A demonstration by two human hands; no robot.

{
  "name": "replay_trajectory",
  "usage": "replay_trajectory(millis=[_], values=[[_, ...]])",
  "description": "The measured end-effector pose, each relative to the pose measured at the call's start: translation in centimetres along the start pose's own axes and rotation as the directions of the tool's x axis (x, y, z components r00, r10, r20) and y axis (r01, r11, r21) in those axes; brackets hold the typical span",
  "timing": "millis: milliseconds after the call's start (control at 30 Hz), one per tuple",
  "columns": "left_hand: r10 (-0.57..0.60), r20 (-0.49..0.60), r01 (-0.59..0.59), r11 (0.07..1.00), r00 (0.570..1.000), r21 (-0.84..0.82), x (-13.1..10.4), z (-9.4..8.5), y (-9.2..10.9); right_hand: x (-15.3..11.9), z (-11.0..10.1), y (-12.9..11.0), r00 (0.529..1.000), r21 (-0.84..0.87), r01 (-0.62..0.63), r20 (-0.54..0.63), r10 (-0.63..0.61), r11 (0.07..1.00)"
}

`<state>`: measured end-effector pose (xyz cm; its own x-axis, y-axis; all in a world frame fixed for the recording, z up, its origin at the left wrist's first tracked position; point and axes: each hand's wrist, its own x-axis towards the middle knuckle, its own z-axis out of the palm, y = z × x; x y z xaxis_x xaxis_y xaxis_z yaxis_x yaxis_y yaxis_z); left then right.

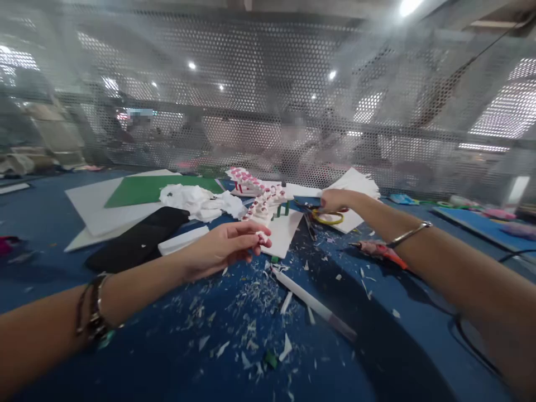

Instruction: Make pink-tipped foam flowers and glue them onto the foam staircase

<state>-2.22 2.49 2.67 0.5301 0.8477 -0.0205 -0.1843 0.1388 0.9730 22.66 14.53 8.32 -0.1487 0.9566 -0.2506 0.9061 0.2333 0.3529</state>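
Observation:
My left hand (221, 245) is closed in a pinch over the middle of the table, with a small white and pink paper flower (262, 238) between thumb and fingertips. Farther back on the right, my right hand (337, 199) reaches down with curled fingers onto the yellow-handled scissors (329, 218); its fingertips are partly hidden. Just beyond my left hand stand several white paper flowers with dark pink tips (262, 204), beside a white sheet (288, 229) with small green pieces. A white pen-like stick (312, 298) lies nearer to me.
Paper scraps (251, 335) litter the blue table. To the left lie a black pouch (136, 239), crumpled white paper (196, 201) and a green sheet (154, 190). A glue gun (379, 251) with a cord rests under my right forearm. Behind stands a perforated metal screen (251, 84).

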Motion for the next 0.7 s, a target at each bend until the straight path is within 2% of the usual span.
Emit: replay_trajectory(millis=[133,267,333,400,433,467,533,600,700], values=[[-0.007,-0.047,0.006,1.000,0.999,-0.025,0.6,0.3,0.5,-2.0,-1.0,1.4,0.994,0.041,0.044,-0.100,-0.040,0.998],[0.007,-0.062,-0.008,1.000,0.998,-0.016,1.4,0.7,1.1,-6.7,-1.6,2.8,0.969,0.097,0.088,-0.240,-0.063,0.991],[0.032,-0.044,-0.032,0.999,0.999,-0.010,1.8,0.5,1.4,-9.5,-0.7,3.8,0.966,0.137,0.060,-0.258,-0.023,0.989],[0.052,-0.052,-0.051,0.999,0.997,0.013,2.2,0.1,1.8,-11.9,1.2,5.0,0.972,0.175,0.001,-0.233,0.040,0.985],[0.056,-0.073,-0.053,0.998,0.996,0.043,2.5,-0.2,2.0,-12.9,2.5,5.7,0.975,0.197,-0.038,-0.207,0.080,0.980],[0.059,-0.106,-0.050,0.995,0.993,0.083,2.7,-0.6,2.2,-13.7,3.8,6.4,0.970,0.263,-0.128,-0.166,0.176,0.956],[0.062,-0.181,-0.029,0.982,0.982,0.185,3.2,-1.3,2.5,-14.9,6.2,7.5,0.939,0.359,-0.236,-0.157,0.308,0.903],[0.063,-0.240,0.004,0.964,0.969,0.267,3.7,-1.9,2.6,-15.4,7.9,8.0,0.860,0.413,-0.248,-0.322,0.396,0.876],[0.055,-0.282,0.032,0.955,0.958,0.294,4.2,-2.2,2.5,-15.1,8.5,7.6,0.724,0.502,-0.229,-0.485,0.490,0.834]])
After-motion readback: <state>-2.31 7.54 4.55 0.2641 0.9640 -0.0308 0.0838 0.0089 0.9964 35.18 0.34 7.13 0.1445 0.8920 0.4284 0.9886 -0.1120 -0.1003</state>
